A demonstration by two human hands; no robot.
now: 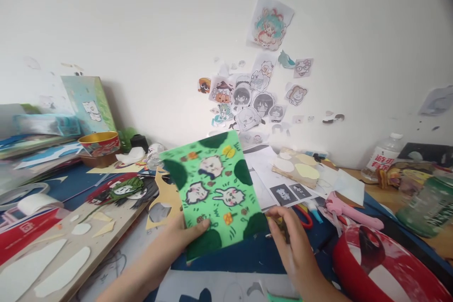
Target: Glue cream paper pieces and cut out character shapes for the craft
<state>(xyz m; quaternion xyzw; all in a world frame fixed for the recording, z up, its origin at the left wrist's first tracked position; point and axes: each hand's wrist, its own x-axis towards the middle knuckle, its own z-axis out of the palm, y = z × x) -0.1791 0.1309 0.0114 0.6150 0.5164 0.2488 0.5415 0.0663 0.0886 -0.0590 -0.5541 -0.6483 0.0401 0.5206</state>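
Note:
A bright green painted sheet (226, 179), stiff enough to stay flat, is held up tilted above the desk. Three small cartoon animals, orange flowers, a yellow patch and dark green blobs cover its face. My left hand (187, 231) grips its lower left side, thumb across the front. At the lower right corner, my right hand (292, 245) pinches the edge with thumb and forefinger; whether something else lies within its curled fingers is unclear. Below, a white paper (219, 285) with drawn grey and dark shapes lies on the dark blue desk surface.
Paper cutouts lie on a board (116, 226) at left. A red roll of tape (389, 264), a pink tool (354, 212) and a green jar (426, 205) stand right. A red-gold bowl (99, 144) and plastic bottle (384, 155) are farther back. Drawings (271, 23) hang on the wall.

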